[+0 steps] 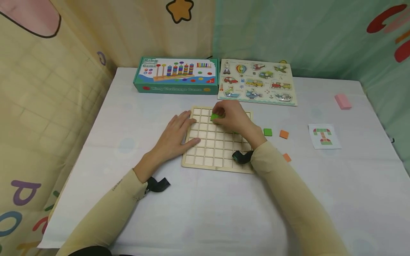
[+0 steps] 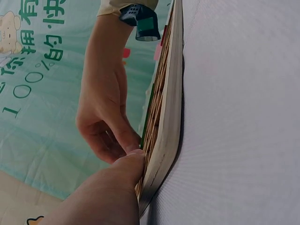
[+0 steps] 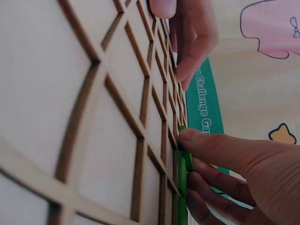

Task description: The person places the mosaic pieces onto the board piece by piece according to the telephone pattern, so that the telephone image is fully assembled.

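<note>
A wooden grid board with square cells lies on the table. My left hand rests over its left edge, fingers extended and thumb on the grid. Near the board's far side, my right hand pinches a green square tile between thumb and fingers. The right wrist view shows this held tile tilted against the grid, with more green tile lying in the cells beside it. Part of the board is hidden beneath my right hand and forearm.
Right of the board lie a loose green tile and two orange tiles. Farther right are a pattern card and a pink block. A ring game box and a vehicle picture puzzle stand behind.
</note>
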{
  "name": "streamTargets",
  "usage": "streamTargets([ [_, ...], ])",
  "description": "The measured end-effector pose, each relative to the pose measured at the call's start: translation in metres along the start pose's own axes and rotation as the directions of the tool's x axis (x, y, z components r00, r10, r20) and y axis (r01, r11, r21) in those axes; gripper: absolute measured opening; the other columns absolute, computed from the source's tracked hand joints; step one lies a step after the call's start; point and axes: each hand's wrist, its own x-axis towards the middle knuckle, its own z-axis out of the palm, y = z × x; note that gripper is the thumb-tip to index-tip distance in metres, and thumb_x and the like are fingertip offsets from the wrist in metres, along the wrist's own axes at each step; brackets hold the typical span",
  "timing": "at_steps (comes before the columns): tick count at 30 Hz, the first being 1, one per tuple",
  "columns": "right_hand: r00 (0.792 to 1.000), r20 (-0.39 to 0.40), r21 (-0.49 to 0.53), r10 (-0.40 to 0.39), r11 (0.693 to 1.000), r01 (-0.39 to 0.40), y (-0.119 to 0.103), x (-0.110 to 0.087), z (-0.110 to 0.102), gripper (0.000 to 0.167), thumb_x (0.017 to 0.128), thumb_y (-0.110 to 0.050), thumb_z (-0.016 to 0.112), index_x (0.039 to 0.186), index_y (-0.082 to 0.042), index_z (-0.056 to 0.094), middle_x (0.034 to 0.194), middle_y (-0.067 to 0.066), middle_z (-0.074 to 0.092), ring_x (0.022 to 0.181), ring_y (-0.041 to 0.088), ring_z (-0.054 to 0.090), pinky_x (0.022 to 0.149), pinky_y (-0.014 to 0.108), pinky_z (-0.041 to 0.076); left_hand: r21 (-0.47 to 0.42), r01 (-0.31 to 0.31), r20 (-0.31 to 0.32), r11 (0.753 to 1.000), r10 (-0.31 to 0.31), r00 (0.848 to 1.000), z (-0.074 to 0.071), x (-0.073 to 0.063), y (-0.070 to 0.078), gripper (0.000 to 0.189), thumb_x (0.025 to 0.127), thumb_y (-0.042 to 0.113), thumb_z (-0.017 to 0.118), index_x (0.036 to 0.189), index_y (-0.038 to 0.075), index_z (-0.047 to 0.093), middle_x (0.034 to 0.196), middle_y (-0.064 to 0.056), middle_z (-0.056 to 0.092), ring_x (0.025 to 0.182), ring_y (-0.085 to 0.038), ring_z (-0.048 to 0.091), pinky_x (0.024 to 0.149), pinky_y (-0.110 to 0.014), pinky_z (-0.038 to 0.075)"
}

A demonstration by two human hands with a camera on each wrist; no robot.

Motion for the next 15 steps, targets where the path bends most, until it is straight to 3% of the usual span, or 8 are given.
streamTargets([
  [8,0.998,-0.015,-0.004,0.055,0.998,-0.055,-0.006,-0.008,0.01,0.021,0.094,-0.016,0.082,0.112,-0.007,0.077,0.109,0.009,0.074,0.101,0.025,0.068,0.092,0.042,0.056,0.006,-0.004,0.0,1.0,0.004,1.0,0.002,0.001,0.001,0.069,0.1,0.053,0.065,0.149,0.006,0.05,0.171,-0.017,0.029,0.162,-0.031,0.021,0.134,-0.051,0.013],
  [15,0.997,0.022,-0.1,0.067,0.993,-0.065,-0.022,-0.021,0.015,0.029,0.096,-0.019,0.078,0.123,-0.008,0.077,0.13,0.011,0.071,0.125,0.032,0.06,0.11,0.049,0.049,0.004,-0.002,0.002,1.0,0.002,1.0,0.001,-0.001,-0.001,0.07,0.1,0.054,0.064,0.149,0.006,0.05,0.172,-0.017,0.028,0.162,-0.031,0.02,0.134,-0.051,0.011],
])
